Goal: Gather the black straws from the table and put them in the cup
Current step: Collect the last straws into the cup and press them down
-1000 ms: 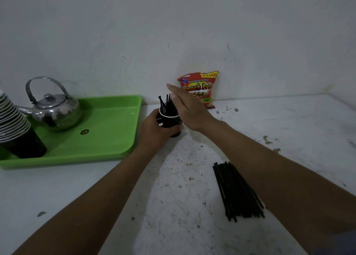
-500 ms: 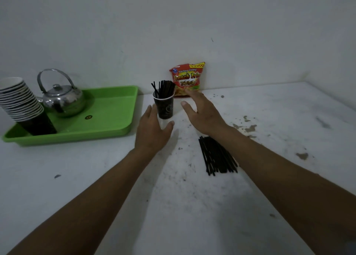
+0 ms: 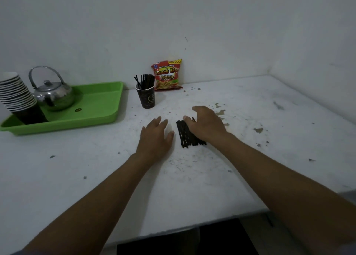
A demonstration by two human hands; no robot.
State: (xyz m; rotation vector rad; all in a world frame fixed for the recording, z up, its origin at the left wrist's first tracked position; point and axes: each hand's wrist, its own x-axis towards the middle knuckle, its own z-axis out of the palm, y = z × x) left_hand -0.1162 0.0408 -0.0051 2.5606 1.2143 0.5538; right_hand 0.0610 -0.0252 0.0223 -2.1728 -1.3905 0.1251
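Several black straws (image 3: 145, 79) stand in the cup (image 3: 146, 97).

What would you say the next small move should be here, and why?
Probably close the right hand around some of the black straws on the table and lift them. It already rests over the pile, fingers curled but not yet gripping, while the cup stands upright behind, already holding a few straws. The left hand lies open beside the pile.

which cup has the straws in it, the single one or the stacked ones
The single dark cup standing on the table beside the snack bag holds black straws. The stacked cups sit on the green tray and show no straws.
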